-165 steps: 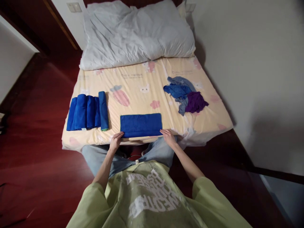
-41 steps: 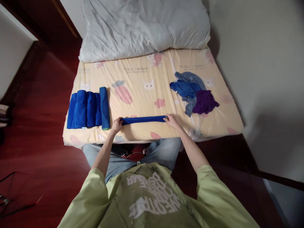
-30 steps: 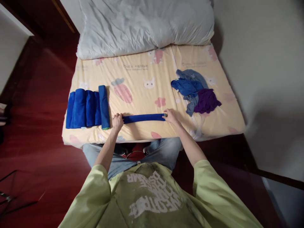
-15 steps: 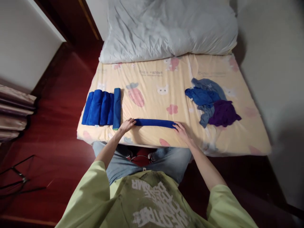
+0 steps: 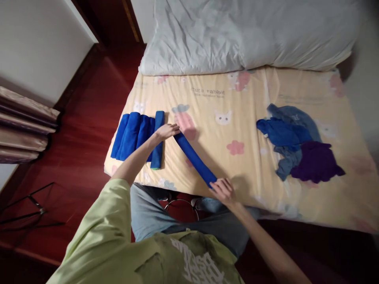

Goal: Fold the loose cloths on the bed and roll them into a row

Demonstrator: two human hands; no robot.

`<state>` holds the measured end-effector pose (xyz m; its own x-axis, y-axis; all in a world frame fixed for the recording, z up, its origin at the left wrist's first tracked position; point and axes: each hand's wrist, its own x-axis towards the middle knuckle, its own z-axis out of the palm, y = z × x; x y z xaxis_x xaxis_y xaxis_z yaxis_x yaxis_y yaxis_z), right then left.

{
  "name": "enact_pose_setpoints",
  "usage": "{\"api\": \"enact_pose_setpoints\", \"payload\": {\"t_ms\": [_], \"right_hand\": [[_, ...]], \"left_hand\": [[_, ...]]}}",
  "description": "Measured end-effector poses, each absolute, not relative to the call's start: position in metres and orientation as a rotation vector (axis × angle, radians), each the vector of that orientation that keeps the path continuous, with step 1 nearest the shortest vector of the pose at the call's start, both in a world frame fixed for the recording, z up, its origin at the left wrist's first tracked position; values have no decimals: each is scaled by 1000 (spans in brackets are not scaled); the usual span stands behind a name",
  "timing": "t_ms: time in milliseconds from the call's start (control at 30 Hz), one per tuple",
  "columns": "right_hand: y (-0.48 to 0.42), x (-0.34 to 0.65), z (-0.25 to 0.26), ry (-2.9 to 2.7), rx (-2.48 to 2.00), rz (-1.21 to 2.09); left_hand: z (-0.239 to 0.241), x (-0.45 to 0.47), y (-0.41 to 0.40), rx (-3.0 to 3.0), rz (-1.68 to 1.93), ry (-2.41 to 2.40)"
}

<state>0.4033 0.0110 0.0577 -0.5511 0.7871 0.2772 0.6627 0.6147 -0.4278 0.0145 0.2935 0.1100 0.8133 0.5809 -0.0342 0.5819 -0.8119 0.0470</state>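
A rolled blue towel (image 5: 195, 158) slants between my two hands over the bed. My left hand (image 5: 168, 131) grips its far end, close to the row of rolls. Its near end is pinched in my right hand (image 5: 223, 190), by the mattress edge. At the left, several blue rolled towels (image 5: 132, 134) lie side by side. A duller blue roll (image 5: 157, 148) with a green edge lies at the right end of that row, partly behind my left hand.
On the right of the patterned bedsheet (image 5: 248, 102) lies a loose heap with a blue cloth (image 5: 282, 132), grey-blue cloth and a purple cloth (image 5: 316, 161). A grey quilt (image 5: 237, 35) covers the back. A black stand (image 5: 38, 205) is on the floor at left.
The held towel has turned from level to slanted. My left hand moved away from me with its end, while my right hand drew its end nearer. The view has shifted.
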Motion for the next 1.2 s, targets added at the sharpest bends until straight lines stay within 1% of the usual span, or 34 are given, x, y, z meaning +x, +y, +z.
{"api": "enact_pose_setpoints", "payload": {"t_ms": [100, 200, 333, 500, 667, 833, 1000, 1100, 1200], "right_hand": [[5, 311, 52, -2313, -1042, 443], [24, 229, 40, -2244, -1042, 496], [57, 168, 23, -2327, -1086, 594], [65, 135, 7, -2419, -1036, 555], [60, 118, 2, -2436, -1129, 594], [64, 116, 9, -2462, -1106, 594], [69, 97, 21, -2481, -1060, 541], [69, 90, 23, -2418, -1109, 576], [65, 94, 24, -2298, -1136, 674]], "left_hand": [[112, -5, 352, 3073, -35, 756], [103, -26, 394, 3158, -74, 636], [78, -55, 426, 3188, -131, 622], [49, -74, 440, 3129, -75, 623], [39, -72, 441, 3070, 68, 602], [43, -86, 437, 3121, -56, 648], [53, -102, 426, 3090, -95, 815], [63, -81, 412, 3034, -227, 1009], [72, -39, 377, 2954, -333, 1299]]}}
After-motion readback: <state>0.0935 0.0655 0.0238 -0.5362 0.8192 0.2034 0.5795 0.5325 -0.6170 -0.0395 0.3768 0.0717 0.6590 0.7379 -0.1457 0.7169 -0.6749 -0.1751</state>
